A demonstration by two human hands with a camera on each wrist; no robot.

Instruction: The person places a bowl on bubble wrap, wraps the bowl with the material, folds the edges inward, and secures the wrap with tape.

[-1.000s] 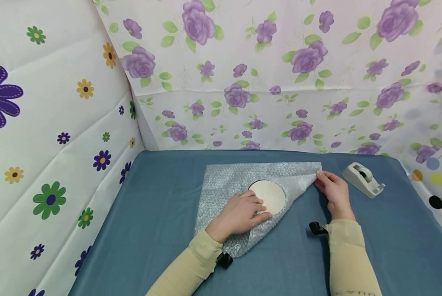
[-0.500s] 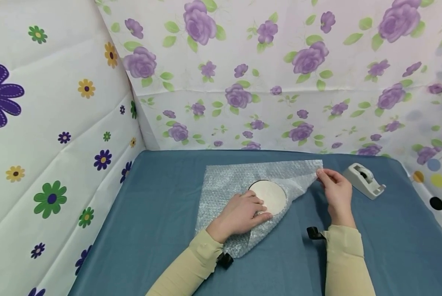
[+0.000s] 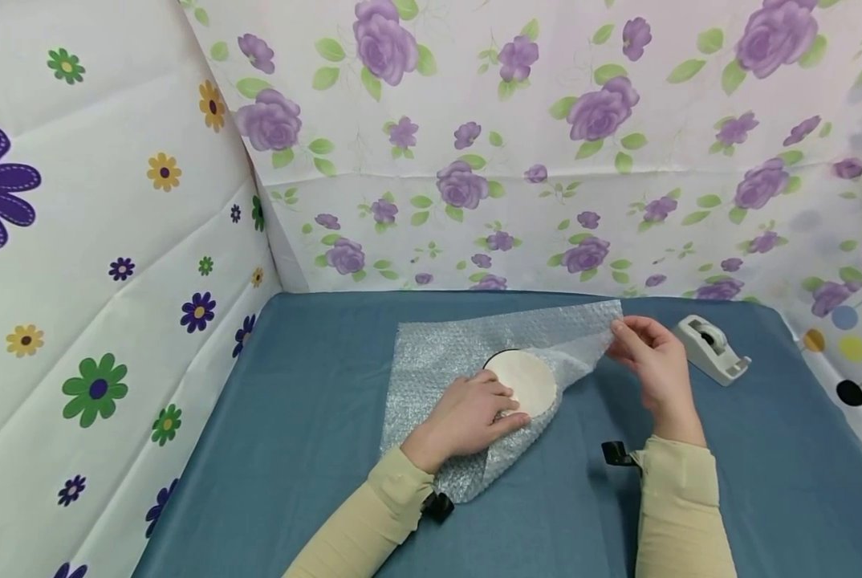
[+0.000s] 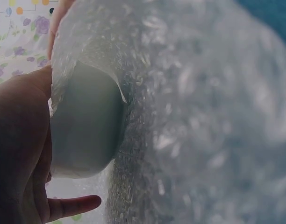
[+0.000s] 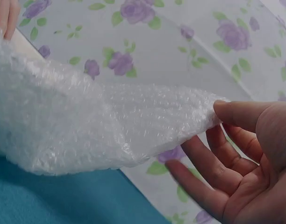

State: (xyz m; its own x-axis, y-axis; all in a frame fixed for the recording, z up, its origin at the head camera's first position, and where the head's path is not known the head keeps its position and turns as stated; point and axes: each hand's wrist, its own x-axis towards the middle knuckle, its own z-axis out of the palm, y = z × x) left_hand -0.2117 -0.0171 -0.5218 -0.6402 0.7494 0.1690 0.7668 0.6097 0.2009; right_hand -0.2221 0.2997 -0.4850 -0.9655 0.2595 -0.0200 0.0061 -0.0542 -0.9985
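Observation:
A round, cream-topped vessel with a thin dark edge lies on a sheet of bubble wrap. In the left wrist view its pale, curved side shows, with the wrap close along it. My left hand rests on the vessel's top, fingers relaxed and thumb stretched out toward its near side. My right hand pinches the far right part of the wrap between thumb and fingertips, lifted off the table. In the right wrist view that stretch of bubble wrap runs taut from the thumb toward the vessel.
A white tape dispenser stands on the blue tablecloth, just beyond my right hand. Flowered curtains hang along the back and left of the table. Small black wrist cameras stick out below my sleeves.
My right hand has raised the pinched part of the wrap and shifted it slightly away toward the back. The sheet's far right corner has risen with it. My left hand stays put.

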